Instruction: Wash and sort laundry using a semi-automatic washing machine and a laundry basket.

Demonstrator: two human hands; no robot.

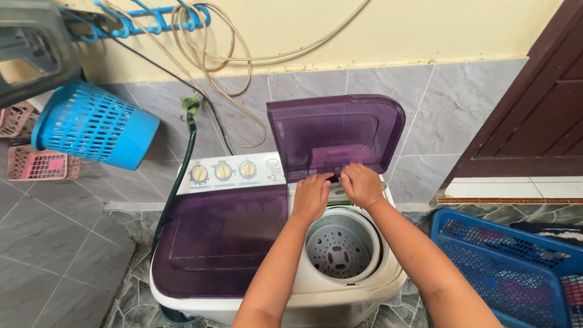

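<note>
Both hands rest at the back rim of the spin drum of a twin-tub washing machine, just under the raised purple lid. The left hand lies palm down with its fingers curled over the rim's far edge; the right hand sits just beside it, fingers bent and tucked toward the lid's lower edge. The fingertips are hidden, so whether either hand actually grips anything cannot be told. The two hands nearly touch at the thumbs.

The drum stands open below the wrists, its perforated white floor showing and nothing in it. The raised lid leans back against the grey tiled wall, leaving the drum mouth free from the front and from above. To the left, the closed purple wash lid lies flat, and behind it the control panel carries three round dials.

On the right, a blue laundry basket stands close to the machine's corner, leaving only a narrow strip of floor. A brown door rises behind it. On the left, a blue round basket lies tipped over well apart from the machine, with pink crates beyond it. A dark green hose runs down the machine's left edge, and beige hose loops hang on the wall from a blue hook rack.
</note>
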